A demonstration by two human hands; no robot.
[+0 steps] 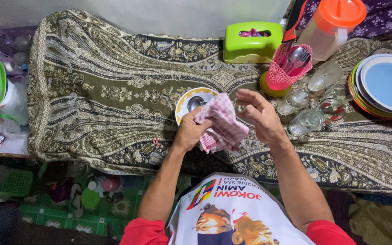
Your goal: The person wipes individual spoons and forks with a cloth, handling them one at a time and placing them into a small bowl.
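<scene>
Red-and-white checked cloth [221, 124] is shown bunched between the two hands, above the patterned table cover [91, 100]. The left hand [189, 131] is closed on the cloth's near-left part, its fingers curled into the folds. The right hand [259, 115] is held open beside the cloth, fingers spread and slightly bent; a clear glass may be held against its palm, but this cannot be told with certainty. The cloth is thus seen to lie to the left of the right-hand fingers, just beside them, with its long axis running from the plate side down toward the body. Just behind the cloth, a white plate [189, 102] with a yellow rim is seen, partly hidden by it. The left hand is the nearer to the plate. To the right, well apart, upturned glasses [311, 102], a pink cutlery holder [289, 68] and stacked plates [386, 86] are set.
</scene>
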